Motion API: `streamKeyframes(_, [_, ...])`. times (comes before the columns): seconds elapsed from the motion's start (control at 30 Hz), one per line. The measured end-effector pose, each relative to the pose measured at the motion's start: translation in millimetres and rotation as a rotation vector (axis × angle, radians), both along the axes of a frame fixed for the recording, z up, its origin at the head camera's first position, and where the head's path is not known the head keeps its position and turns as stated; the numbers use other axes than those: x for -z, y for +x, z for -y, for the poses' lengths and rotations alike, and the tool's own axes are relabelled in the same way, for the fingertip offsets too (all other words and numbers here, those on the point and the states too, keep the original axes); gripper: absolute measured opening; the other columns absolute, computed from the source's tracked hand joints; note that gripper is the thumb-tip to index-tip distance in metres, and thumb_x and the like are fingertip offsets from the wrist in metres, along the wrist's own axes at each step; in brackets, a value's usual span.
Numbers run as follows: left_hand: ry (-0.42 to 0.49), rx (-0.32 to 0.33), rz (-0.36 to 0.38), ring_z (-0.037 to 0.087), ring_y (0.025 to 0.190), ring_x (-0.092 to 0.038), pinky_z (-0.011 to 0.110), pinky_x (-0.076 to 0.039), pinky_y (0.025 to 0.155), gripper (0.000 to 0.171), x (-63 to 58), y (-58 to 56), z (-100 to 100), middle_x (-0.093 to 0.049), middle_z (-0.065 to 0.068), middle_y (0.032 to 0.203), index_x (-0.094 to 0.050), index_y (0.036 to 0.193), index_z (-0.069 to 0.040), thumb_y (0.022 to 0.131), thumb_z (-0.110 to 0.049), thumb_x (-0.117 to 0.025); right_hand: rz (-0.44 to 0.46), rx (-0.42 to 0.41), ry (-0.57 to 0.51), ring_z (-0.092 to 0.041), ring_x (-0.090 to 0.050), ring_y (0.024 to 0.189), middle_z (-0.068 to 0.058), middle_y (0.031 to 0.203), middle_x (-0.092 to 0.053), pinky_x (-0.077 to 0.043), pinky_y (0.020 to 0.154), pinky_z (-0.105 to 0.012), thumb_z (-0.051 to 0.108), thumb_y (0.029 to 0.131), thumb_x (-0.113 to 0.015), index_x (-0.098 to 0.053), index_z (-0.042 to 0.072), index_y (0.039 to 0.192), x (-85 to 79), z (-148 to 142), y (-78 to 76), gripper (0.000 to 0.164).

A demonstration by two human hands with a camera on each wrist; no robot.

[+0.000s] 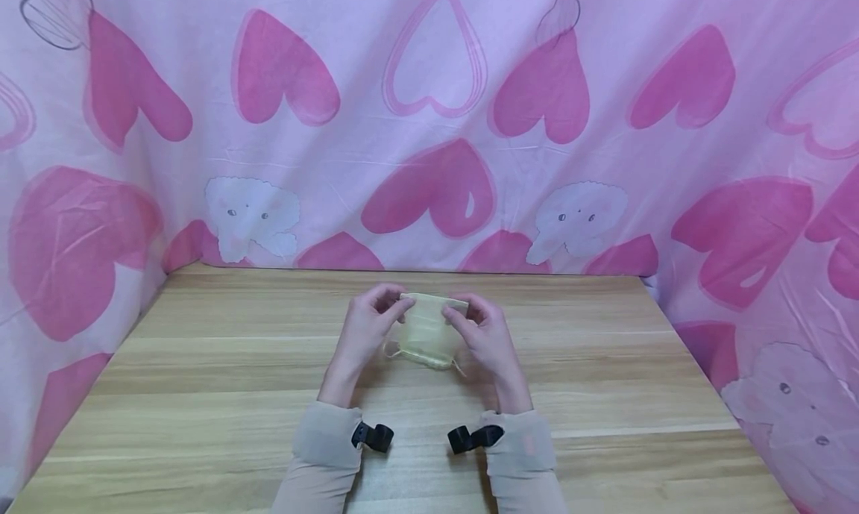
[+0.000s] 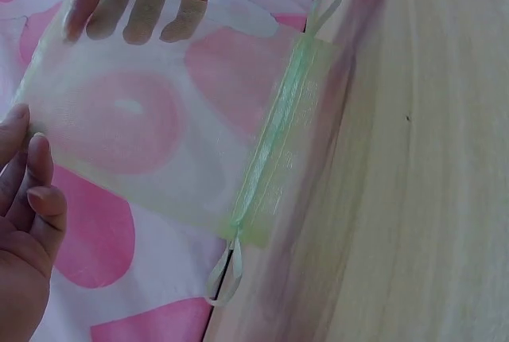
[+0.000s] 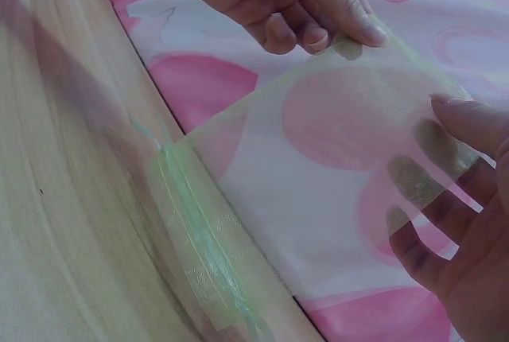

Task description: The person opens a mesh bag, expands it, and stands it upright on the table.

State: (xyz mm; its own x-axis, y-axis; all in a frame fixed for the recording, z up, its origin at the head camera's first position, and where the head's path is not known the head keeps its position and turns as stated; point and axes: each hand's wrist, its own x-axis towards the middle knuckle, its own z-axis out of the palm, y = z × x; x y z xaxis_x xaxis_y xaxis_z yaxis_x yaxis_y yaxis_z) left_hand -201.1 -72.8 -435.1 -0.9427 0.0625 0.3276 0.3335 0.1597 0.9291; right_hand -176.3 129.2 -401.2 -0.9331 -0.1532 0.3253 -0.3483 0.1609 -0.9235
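Note:
A sheer yellow-green organza drawstring pouch is stretched between both hands above the table. At its upper left corner, the left hand pinches the edge between thumb and fingers. The right hand grips the opposite corner, thumb in front; in the right wrist view its fingers show through the mesh. The gathered drawstring band lies at the end nearer the person, with a ribbon loop at its side. The pouch looks flat, and nothing shows inside it.
The wood-grain table spreads out around the hands. Behind it and along both sides hangs a pink cloth printed with hearts. Each sleeved wrist carries a black camera mount, the left one facing the right one.

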Motion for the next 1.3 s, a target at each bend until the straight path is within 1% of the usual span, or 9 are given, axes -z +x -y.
streamKeyframes(0.23, [0.100, 0.003, 0.012, 0.022, 0.064, -0.063, 0.027, -0.051, 0.057, 0.026, -1.8, 0.0, -6, -0.066, 0.013, 0.077, -0.062, 0.108, -0.005, 0.087, -0.015, -0.075, 0.009, 0.010, -0.007, -0.035, -0.060, 0.076, -0.028, 0.084, -0.064, -0.047, 0.066, -0.020, -0.003, 0.091, -0.066, -0.065, -0.013, 0.102, -3.1, 0, 1.8, 0.016])
streamKeyframes(0.3, [0.134, 0.008, 0.028, 0.020, 0.064, -0.061, 0.024, -0.048, 0.055, 0.033, -2.0, -0.3, -7, -0.065, 0.014, 0.078, -0.057, 0.111, -0.003, 0.086, -0.014, -0.076, -0.002, 0.016, -0.020, -0.030, -0.060, 0.073, -0.029, 0.083, -0.064, -0.045, 0.065, -0.019, -0.003, 0.090, -0.066, -0.065, -0.013, 0.101, -3.0, 0, 1.6, 0.015])
streamKeyframes(0.43, [0.146, -0.007, 0.046, 0.017, 0.069, -0.057, 0.021, -0.045, 0.056, 0.041, -1.5, -0.8, -9, -0.058, 0.014, 0.095, -0.049, 0.113, -0.001, 0.085, -0.012, -0.077, -0.025, 0.014, -0.042, -0.011, -0.059, 0.069, -0.031, 0.082, -0.063, -0.045, 0.064, -0.019, -0.005, 0.090, -0.066, -0.066, -0.013, 0.100, -2.4, 0, 1.1, 0.013])
streamKeyframes(0.5, [0.114, -0.024, 0.022, 0.016, 0.071, -0.055, 0.021, -0.045, 0.058, 0.037, -1.1, -1.3, -9, -0.055, 0.012, 0.097, -0.051, 0.108, 0.000, 0.085, -0.012, -0.077, -0.031, 0.011, -0.046, -0.007, -0.058, 0.069, -0.031, 0.082, -0.063, -0.046, 0.064, -0.019, -0.005, 0.090, -0.066, -0.066, -0.013, 0.099, -2.4, 0, 0.8, 0.012])
streamKeyframes(0.67, [-0.006, -0.003, -0.021, 0.015, 0.067, -0.051, 0.023, -0.043, 0.058, 0.014, -0.3, 0.0, -10, -0.058, 0.003, 0.077, -0.066, 0.090, -0.011, 0.087, -0.019, -0.076, -0.046, -0.010, -0.054, -0.012, -0.060, 0.070, -0.029, 0.082, -0.063, -0.048, 0.067, -0.020, -0.006, 0.089, -0.066, -0.066, -0.014, 0.097, -1.9, 1, 0.0, 0.011])
streamKeyframes(0.83, [-0.070, 0.067, -0.036, 0.019, 0.066, -0.056, 0.026, -0.047, 0.057, 0.014, 0.4, 1.4, -15, -0.063, 0.000, 0.077, -0.072, 0.098, -0.013, 0.092, -0.026, -0.070, -0.091, -0.043, -0.041, -0.016, -0.062, 0.075, -0.026, 0.085, -0.066, -0.050, 0.070, -0.024, -0.009, 0.088, -0.067, -0.067, -0.014, 0.097, -1.5, 3, 0.2, 0.011])
streamKeyframes(1.07, [0.025, 0.144, 0.071, 0.039, 0.069, -0.059, 0.032, -0.051, 0.058, 0.032, -0.9, 1.5, -19, -0.063, 0.013, 0.074, -0.070, 0.098, -0.004, 0.101, -0.032, -0.055, -0.212, -0.027, 0.081, -0.018, -0.063, 0.086, -0.020, 0.093, -0.070, -0.051, 0.076, -0.028, -0.010, 0.085, -0.069, -0.071, -0.010, 0.097, -4.7, 7, 2.9, 0.013])
streamKeyframes(1.2, [0.095, 0.178, 0.129, 0.044, 0.072, -0.060, 0.032, -0.054, 0.063, 0.039, -3.3, 1.7, -20, -0.064, 0.017, 0.076, -0.068, 0.095, 0.001, 0.102, -0.033, -0.052, -0.230, -0.046, 0.124, -0.026, -0.065, 0.091, -0.019, 0.097, -0.070, -0.054, 0.078, -0.032, -0.011, 0.084, -0.069, -0.072, -0.009, 0.098, -6.7, 8, 4.6, 0.015])
streamKeyframes(1.3, [0.125, 0.200, 0.178, 0.045, 0.074, -0.061, 0.035, -0.055, 0.065, 0.035, -9.4, 3.8, -19, -0.065, 0.014, 0.075, -0.069, 0.098, 0.003, 0.103, -0.028, -0.052, -0.241, -0.062, 0.160, -0.030, -0.064, 0.095, -0.019, 0.099, -0.069, -0.055, 0.080, -0.038, -0.011, 0.084, -0.069, -0.073, -0.008, 0.100, -8.7, 9, 5.9, 0.017])
